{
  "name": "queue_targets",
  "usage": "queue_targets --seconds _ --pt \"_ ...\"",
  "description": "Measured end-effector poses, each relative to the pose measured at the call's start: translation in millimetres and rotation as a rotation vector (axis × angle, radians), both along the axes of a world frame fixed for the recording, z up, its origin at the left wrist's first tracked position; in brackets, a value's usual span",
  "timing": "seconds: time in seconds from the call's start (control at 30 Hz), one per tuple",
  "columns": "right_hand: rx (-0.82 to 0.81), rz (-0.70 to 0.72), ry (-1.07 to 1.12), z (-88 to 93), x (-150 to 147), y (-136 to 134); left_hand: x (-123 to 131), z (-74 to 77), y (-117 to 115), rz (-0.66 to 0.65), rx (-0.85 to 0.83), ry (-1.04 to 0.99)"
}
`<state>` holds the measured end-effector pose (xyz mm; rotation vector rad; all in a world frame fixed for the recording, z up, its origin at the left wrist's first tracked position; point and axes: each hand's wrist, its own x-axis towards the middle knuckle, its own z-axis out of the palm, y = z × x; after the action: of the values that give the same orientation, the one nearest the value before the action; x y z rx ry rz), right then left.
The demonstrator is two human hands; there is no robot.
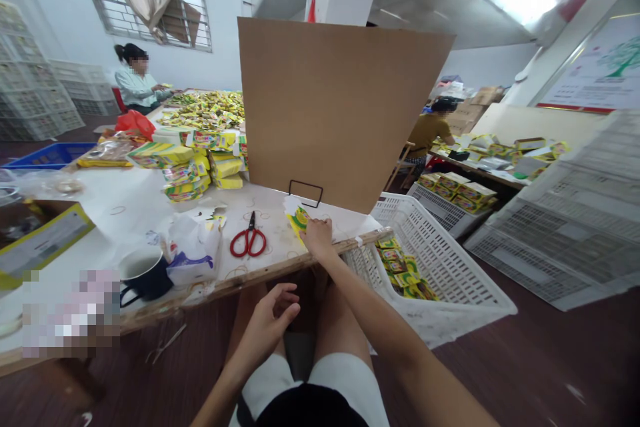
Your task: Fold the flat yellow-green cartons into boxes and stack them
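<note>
My right hand (319, 235) is closed on a small yellow-and-green carton (295, 215) at the table's front edge, in front of a wire stand (307, 192). Fingers cover part of the carton, and its white end points away from me. Over my lap, below the table edge, my left hand (273, 313) hovers with nothing in it, fingers loosely curved and thumb apart. Red-handled scissors (249, 240) lie on the table left of the carton. A large brown cardboard sheet (340, 107) stands upright behind the wire stand.
On the table are stacked flat yellow cartons (187, 173), a dark mug (145, 273), a tissue pack (193, 253) and an open box (45, 233). A white crate (450, 267) holding yellow packets stands right of my legs. Two people (137, 83) sit farther back.
</note>
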<state>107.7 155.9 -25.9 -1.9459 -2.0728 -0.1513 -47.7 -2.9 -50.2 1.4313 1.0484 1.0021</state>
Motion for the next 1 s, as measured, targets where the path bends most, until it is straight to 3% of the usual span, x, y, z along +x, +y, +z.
queue_targets --seconds 0.17,0.27,0.43,0.53,0.63,0.73,0.87,1.0 --pt "0.029 0.036 0.023 7.5 10.0 -2.3 0.3 -3.5 0.7 -0.017 0.011 -0.014" --pt "0.114 0.073 0.067 17.9 12.3 -18.9 -1.3 -4.9 3.0 0.023 0.003 -0.07" --pt "0.265 0.171 0.155 13.8 -5.1 -99.5 -5.4 -0.2 9.4 0.213 -0.046 -0.326" --pt "0.387 0.44 0.365 -1.9 -23.2 -155.8 -4.4 5.2 9.5 0.293 -0.008 -0.449" --pt "0.407 0.558 0.564 -4.9 -31.7 -187.5 -2.0 8.7 5.9 0.267 -0.034 -0.499" --pt "0.307 0.607 0.649 12.1 -24.8 -192.2 -0.4 10.6 1.2 0.167 -0.121 -0.55" --pt "0.179 0.507 0.642 37.9 -8.7 -181.1 3.2 13.4 -4.3 0.015 -0.245 -0.665" --pt "0.172 0.43 0.762 39.2 -1.7 -172.0 8.5 17.1 -6.7 -0.036 -0.359 -0.714"
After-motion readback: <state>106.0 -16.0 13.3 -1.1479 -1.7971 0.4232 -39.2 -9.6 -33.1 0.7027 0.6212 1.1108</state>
